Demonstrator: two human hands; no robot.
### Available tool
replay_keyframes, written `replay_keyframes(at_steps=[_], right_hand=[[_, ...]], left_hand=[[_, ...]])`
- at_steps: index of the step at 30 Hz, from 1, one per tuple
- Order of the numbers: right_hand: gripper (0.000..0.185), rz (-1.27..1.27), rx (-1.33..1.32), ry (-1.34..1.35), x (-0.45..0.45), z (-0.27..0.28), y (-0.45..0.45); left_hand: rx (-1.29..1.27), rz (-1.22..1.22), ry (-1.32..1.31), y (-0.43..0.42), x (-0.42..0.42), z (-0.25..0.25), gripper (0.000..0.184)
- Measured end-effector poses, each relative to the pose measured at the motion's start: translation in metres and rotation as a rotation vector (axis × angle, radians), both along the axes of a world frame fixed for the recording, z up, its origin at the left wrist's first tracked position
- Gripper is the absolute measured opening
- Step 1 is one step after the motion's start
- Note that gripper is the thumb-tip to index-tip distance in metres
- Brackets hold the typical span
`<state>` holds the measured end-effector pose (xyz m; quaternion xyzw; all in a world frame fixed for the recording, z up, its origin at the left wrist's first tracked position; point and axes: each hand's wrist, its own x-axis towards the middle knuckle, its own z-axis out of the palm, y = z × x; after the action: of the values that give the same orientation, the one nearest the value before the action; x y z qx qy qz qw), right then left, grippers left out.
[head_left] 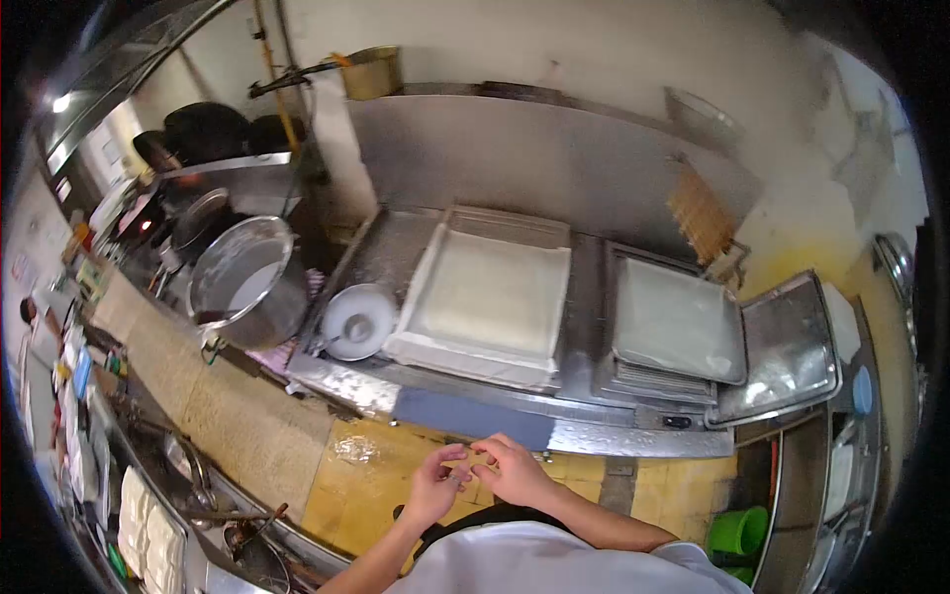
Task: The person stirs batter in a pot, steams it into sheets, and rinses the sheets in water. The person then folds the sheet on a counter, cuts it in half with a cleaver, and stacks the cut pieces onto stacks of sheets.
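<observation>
White cloth (pixel 485 297) already lies spread at frame centre, the metal tray (pixel 782 356) at right bears none, and left hand (pixel 437 485) and right hand (pixel 513 473), fingers loosely parted, hold nothing visible.

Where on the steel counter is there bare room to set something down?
The counter looks bare at its back left, behind the white dish and left of the white cloth. A narrow gap between that cloth and the stacked trays might pass a hand. The right end is crowded: the trays sit close beside the bare metal tray.
</observation>
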<state>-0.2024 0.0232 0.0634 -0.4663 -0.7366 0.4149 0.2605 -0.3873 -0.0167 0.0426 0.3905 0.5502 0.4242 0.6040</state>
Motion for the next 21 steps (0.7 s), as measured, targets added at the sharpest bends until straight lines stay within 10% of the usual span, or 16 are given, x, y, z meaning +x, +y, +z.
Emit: replay_keyframes(at_steps=[17,21], right_hand=[[0.059,-0.584,0.251,-0.526,0.24,-0.058,0.137],[0.054,-0.495,-0.026,-0.699,0.265,-0.069,0.179]], left_hand=[[-0.035,-0.312,0.086,0.161,0.179,-0.044,0.041],[-0.109,-0.277,0.04,0.189,0.173,-0.042,0.042]])
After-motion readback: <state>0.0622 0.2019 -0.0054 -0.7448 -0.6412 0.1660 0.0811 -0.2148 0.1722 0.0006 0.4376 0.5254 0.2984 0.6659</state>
